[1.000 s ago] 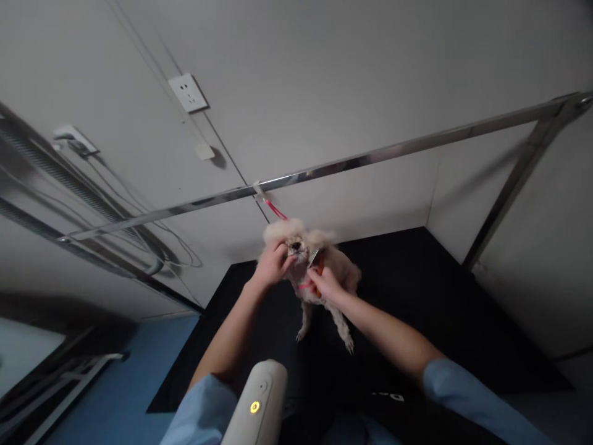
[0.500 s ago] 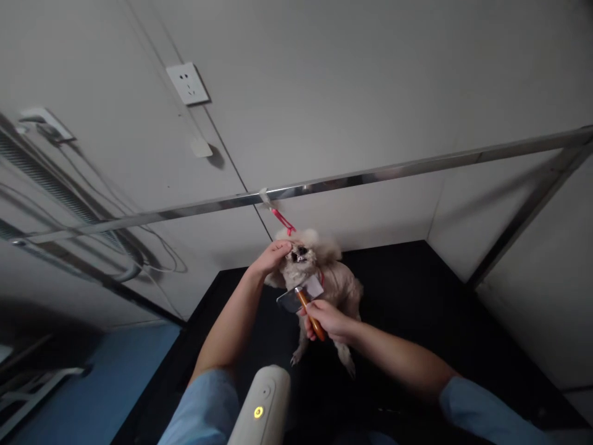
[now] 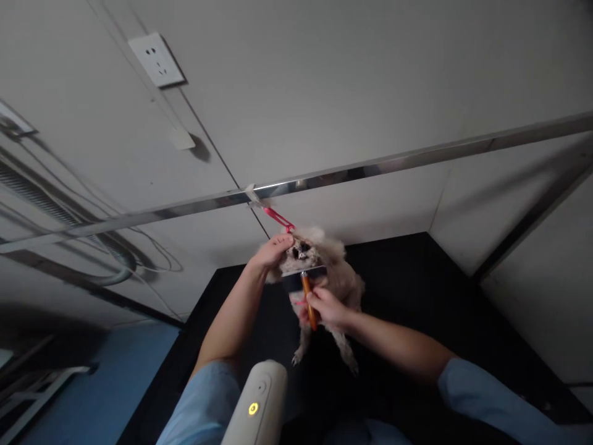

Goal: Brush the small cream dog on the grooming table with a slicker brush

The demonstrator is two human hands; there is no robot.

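Observation:
A pale, curly-coated dog (image 3: 345, 275) sits on a black table (image 3: 407, 296), facing me. My left hand (image 3: 274, 250) is closed on the fur at the side of its head, beside the eye. In my right hand (image 3: 327, 307) is a slicker brush (image 3: 309, 303), gripped by its orange wooden handle. The flat brush head lies just under the dog's muzzle, at the chin; its bristles are hidden from me. A pink-red loop (image 3: 278, 217) runs from the top of the dog's head up to a metal bar (image 3: 352, 176).
A white device (image 3: 259, 402) with a yellow light stands close to me at the bottom. Along the left wall hang a grey corrugated hose (image 3: 41, 198) and cables. A socket (image 3: 157, 60) is on the wall above the bar. Blue floor (image 3: 111, 371) shows at the lower left.
The brush has moved up from the dog's chest to its chin, and its handle now points more upright. My left hand stays at the dog's head. The view has shifted slightly.

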